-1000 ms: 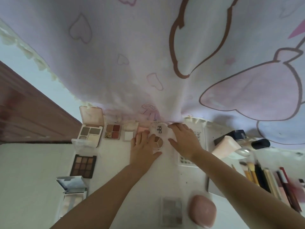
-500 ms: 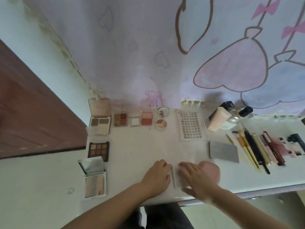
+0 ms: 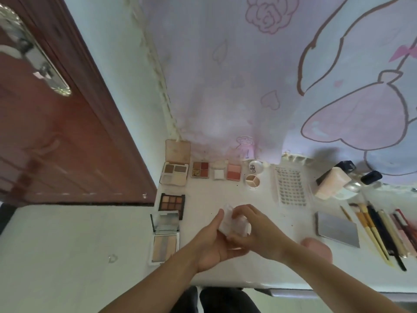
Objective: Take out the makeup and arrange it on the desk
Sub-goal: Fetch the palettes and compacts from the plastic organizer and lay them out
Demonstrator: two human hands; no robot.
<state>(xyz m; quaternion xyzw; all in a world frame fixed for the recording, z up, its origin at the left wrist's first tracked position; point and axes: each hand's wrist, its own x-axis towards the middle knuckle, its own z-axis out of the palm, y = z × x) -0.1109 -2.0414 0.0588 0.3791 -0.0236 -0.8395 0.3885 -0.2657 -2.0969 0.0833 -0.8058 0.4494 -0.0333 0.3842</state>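
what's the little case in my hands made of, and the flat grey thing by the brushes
Case: looks like clear, glossy plastic; both hands, left hand and right hand, show through its pale walls. Flat grey thing: probably a compact lid or mirror in smooth metal or metallic-finish plastic, judging by its even silvery sheen.

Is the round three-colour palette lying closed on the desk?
No. The round three-colour palette lies open, its lid tipped back behind it.
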